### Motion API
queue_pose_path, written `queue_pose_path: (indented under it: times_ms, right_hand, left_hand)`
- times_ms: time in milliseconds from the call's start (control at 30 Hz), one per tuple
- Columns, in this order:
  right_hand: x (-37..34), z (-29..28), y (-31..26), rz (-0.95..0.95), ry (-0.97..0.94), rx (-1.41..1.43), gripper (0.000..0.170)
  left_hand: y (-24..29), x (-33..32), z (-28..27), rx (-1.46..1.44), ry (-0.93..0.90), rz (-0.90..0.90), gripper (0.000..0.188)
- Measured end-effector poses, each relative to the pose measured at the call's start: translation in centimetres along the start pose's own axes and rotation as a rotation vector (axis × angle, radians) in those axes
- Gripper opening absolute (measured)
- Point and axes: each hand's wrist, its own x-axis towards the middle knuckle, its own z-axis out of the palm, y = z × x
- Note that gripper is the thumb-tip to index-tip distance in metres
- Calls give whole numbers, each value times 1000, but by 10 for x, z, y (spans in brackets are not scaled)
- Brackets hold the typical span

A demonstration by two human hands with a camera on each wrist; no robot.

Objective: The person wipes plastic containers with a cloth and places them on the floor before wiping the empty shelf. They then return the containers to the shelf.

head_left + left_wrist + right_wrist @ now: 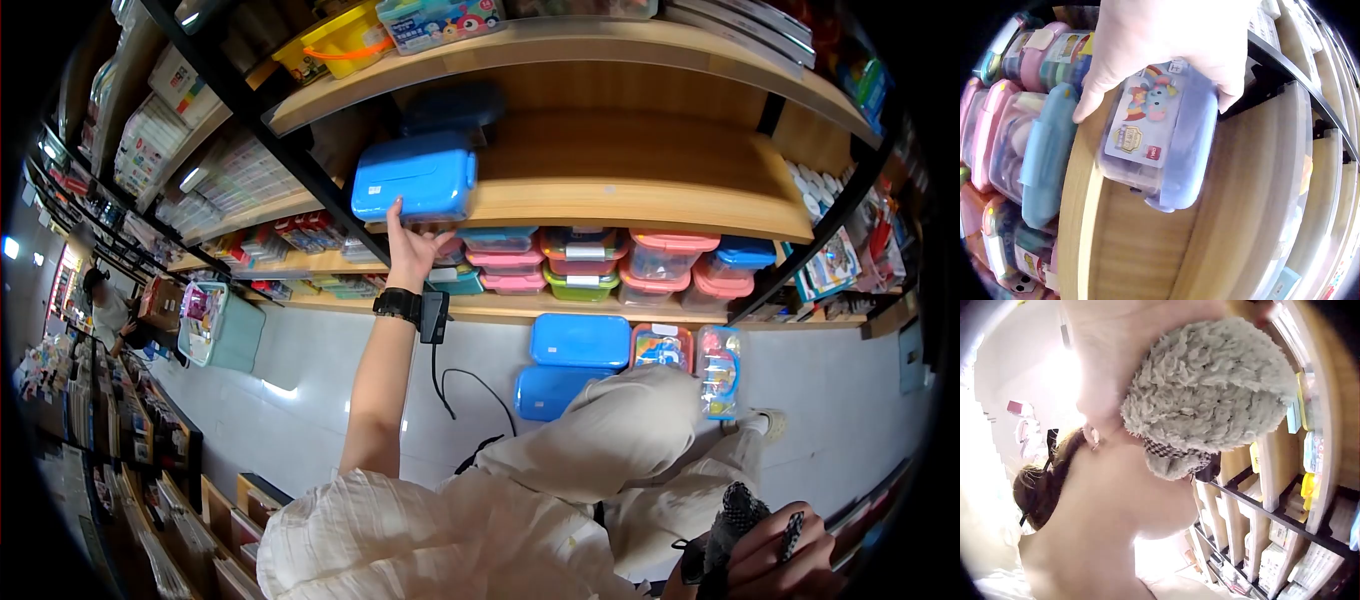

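Note:
My left hand (412,248) grips a clear plastic storage box with a blue lid (410,180) at the left end of the middle shelf. In the left wrist view the box (1141,128) shows a cartoon label, and thumb and fingers span its near end. A darker blue-lidded box (455,108) stands behind it on that shelf. At the lower right my right hand (785,555) holds a bunched fluffy grey cloth (1210,387) with a black-and-white checked part (738,515).
The wooden shelf (640,205) runs right from the held box. Below it stand several stacked lidded boxes (590,265). On the floor near my knee are blue-lidded boxes (580,340) and a clear toy box (720,370). A pale green bin (235,330) stands at left.

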Motion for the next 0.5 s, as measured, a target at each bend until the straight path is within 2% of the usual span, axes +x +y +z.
queue_pose_path:
  times_ms: [100,167,200,233,300,333,367,400,433,467,500]
  right_hand:
    - [-8,1,-3,27,-1,81,27]
    - [-12,12,-21,365,76,-178,26]
    - [-12,28,-26,434,309,-298,25]
    - [-13,22,-19,440,317,-296,25]
    - [-8,4,5,17,105,40,30]
    - [-8,8,9,-47,137,28,29]
    - [-13,4,9,-47,134,24,29]
    - [-13,-2,8,92,8,30,20]
    - [-15,-5,7,232,-118,36,26]
    - [-11,-12,0,239,-197,-17,41]
    - [-14,-7,0,242,-192,-16,41]
  left_hand:
    - [0,-1,0,15,-18,1,93]
    - [0,-2,1,19,-27,3,95]
    - [-1,-3,1,20,-38,6,96]
    - [-1,-5,2,26,-35,-2,96]
    - [-1,-5,4,36,-16,23,94]
    - [0,-4,2,20,-18,2,93]
    - [0,-5,4,16,-22,1,93]
    - [1,-9,6,15,-22,10,92]
    - [1,-10,8,14,-21,19,91]
    - [0,-8,3,-19,-23,34,87]
    - [-1,-8,0,-16,-22,28,87]
